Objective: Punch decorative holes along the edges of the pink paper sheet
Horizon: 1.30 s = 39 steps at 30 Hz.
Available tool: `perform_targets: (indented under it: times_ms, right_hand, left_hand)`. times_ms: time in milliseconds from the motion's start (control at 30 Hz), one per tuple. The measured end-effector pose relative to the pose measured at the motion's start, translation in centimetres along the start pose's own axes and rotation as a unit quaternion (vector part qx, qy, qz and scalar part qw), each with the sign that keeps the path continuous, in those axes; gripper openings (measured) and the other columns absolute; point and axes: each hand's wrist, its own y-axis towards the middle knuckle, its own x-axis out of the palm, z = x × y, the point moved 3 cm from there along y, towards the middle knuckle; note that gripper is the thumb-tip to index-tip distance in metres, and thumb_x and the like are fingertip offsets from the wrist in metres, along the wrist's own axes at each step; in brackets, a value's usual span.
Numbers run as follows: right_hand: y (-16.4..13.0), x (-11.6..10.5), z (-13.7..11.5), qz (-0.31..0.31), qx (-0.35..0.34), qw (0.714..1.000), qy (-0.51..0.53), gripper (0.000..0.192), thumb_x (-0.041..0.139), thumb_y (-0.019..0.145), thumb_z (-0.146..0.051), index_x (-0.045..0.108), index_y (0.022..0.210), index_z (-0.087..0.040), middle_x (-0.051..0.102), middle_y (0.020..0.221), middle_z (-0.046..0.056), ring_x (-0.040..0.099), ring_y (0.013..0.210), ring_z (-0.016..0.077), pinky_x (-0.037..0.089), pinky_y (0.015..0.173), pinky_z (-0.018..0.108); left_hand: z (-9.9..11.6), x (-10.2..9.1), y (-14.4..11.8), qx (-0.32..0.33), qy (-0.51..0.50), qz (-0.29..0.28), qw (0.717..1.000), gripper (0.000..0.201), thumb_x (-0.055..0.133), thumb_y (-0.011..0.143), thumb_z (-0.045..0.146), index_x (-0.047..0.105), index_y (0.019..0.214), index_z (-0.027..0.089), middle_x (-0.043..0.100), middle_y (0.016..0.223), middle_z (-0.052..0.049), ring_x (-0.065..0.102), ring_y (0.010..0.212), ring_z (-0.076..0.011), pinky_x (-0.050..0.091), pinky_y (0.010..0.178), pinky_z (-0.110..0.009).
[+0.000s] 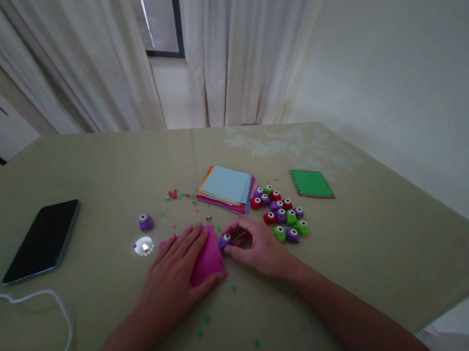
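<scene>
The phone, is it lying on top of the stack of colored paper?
No, the phone lies on the bare table, well left of the paper stack.

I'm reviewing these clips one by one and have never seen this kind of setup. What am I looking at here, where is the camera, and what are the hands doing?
There is no machine here: a person works with two bare hands, and the single picture comes from a camera worn on their head, looking forward and down.

The left hand lies flat on a pink sheet, pressing it to the table. The right hand pinches a small purple punch at the sheet's edge.

Nearby lie a cluster of small punches in red, green and purple, a stack of coloured paper, a green square, one lone purple punch, a black phone, a white cable and scattered paper bits. Curtains hang behind the table.
</scene>
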Motion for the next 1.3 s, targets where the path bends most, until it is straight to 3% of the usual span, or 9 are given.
perform_targets:
  times_ms: [300, 600, 967, 1300]
  right_hand:
    - [-0.3, 0.2, -1.0, -0.003, -0.025, 0.999, -0.041, 0.023, 0.077, 0.083, -0.015, 0.072, 0.104, -0.019, 0.077, 0.098, 0.003, 0.073, 0.085, 0.0172, 0.062, 0.082, 0.031]
    - [-0.4, 0.2, -0.6, 0.006, -0.048, 0.998, -0.050, 0.025, 0.078, 0.083, -0.012, 0.073, 0.105, -0.020, 0.077, 0.099, 0.002, 0.074, 0.089, 0.0178, 0.061, 0.084, 0.032]
    - [-0.4, -0.4, -1.3, -0.062, -0.089, 0.991, -0.073, 0.029, 0.075, 0.082, -0.003, 0.073, 0.105, -0.021, 0.076, 0.103, 0.001, 0.072, 0.091, 0.0161, 0.059, 0.085, 0.029]
    - [-0.2, -1.0, -1.4, -0.102, -0.085, 0.986, -0.099, 0.034, 0.075, 0.080, -0.002, 0.075, 0.108, -0.021, 0.077, 0.107, 0.003, 0.073, 0.094, 0.0167, 0.059, 0.087, 0.029]
  left_hand:
    - [1.1, -1.1, 0.3, -0.010, 0.002, 0.000, 1.000, 0.091, 0.052, 0.099, 0.081, 0.044, 0.166, 0.020, 0.046, 0.169, -0.011, 0.049, 0.153, -0.0353, 0.037, 0.127, -0.056]
    - [1.2, -1.3, 0.3, -0.017, -0.016, -0.006, 1.000, 0.092, 0.051, 0.098, 0.082, 0.044, 0.166, 0.021, 0.047, 0.169, -0.011, 0.048, 0.154, -0.0344, 0.035, 0.129, -0.055]
    - [1.4, -1.4, 0.4, -0.017, -0.018, -0.010, 1.000, 0.091, 0.050, 0.099, 0.081, 0.046, 0.165, 0.018, 0.046, 0.169, -0.014, 0.047, 0.154, -0.0358, 0.035, 0.128, -0.059]
    - [1.6, -1.6, 0.5, -0.018, -0.003, -0.020, 1.000, 0.086, 0.049, 0.102, 0.077, 0.045, 0.165, 0.017, 0.044, 0.171, -0.012, 0.045, 0.156, -0.0340, 0.035, 0.129, -0.057]
